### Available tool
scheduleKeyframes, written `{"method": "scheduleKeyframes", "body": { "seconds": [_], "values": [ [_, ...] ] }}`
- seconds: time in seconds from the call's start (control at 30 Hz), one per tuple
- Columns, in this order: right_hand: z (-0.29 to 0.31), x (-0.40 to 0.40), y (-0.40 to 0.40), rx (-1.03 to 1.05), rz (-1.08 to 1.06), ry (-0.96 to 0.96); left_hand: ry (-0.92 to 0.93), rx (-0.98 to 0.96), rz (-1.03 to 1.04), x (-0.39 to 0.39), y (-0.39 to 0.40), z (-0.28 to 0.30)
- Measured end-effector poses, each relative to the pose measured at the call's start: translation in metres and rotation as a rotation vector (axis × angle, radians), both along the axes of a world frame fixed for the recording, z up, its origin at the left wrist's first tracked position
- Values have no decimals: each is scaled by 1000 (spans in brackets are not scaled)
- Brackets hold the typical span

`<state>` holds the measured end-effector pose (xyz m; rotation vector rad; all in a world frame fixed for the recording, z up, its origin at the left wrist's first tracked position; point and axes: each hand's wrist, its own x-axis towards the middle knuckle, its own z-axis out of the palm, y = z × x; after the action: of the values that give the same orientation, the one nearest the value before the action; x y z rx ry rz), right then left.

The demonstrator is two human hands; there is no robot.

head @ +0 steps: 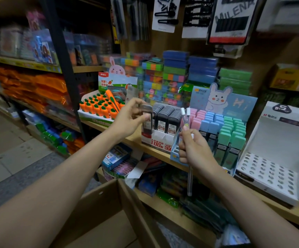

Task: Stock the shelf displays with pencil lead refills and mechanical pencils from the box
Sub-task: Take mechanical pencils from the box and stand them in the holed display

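My left hand [129,117] pinches a dark flat lead refill case [146,117] just left of the red-and-white lead refill display [160,138], whose rows hold several dark cases. My right hand [192,149] grips a few thin clear tubes with white caps [185,113]; they stand upright in front of the blue rabbit display [224,104], and one tube's end hangs below the hand. The brown cardboard box [113,208] stands open below my arms.
A carrot eraser display [98,106] stands left on the wooden shelf [145,145]. A white display box with rows of empty holes [268,169] sits at right. Colourful stacked packs fill the back; carded items hang above. A lower shelf holds more goods.
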<state>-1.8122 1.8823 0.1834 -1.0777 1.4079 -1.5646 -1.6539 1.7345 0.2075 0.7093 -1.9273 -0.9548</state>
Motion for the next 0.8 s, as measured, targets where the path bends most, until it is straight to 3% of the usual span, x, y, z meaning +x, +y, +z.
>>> {"method": "scheduleKeyframes", "body": {
  "seconds": [0.1,0.3,0.63,0.8],
  "values": [
    [1,7,-2,0,17,-31,-120,-26,69,-3,1,-13],
    [2,15,-4,13,41,-61,-180,-287,281,-13,-1,-23],
    [-1,16,-7,29,37,-99,-92,-255,361,-15,-8,-26],
    [-3,18,-9,69,93,-115,-11,-65,402,-16,-4,-21]
  ]
}}
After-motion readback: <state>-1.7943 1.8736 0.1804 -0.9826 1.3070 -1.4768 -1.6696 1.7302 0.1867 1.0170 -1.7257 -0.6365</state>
